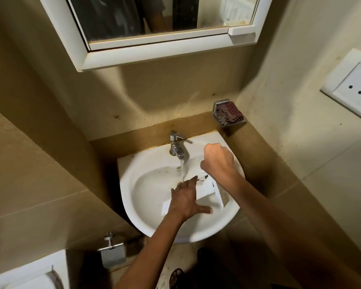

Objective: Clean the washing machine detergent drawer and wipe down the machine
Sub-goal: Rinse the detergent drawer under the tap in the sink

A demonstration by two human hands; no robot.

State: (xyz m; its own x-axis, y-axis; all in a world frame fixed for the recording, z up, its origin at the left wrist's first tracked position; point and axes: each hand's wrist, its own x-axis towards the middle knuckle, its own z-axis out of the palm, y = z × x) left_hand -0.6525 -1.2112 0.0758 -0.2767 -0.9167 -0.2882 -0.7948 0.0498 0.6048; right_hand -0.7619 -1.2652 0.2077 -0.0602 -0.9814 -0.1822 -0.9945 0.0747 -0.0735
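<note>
Bathroom corner, head view. Paper holder [112, 255] on wall at lower left. White sink [146, 215] below mirror [154, 15]; faucet [176, 146] at basin's back rim runs water [182, 170] into bowl. Left hand [186, 199], fingers straight and spread, presses flat on white detergent drawer [205, 191] lying in basin's right half. Right hand [217, 159] curled in fist over drawer's far end near right rim; whether it grips anything cannot be told. Checked cloth [229, 114] in soap dish [219, 105] on wall beyond sink's back right corner. Wall socket [356, 86] far right.
</note>
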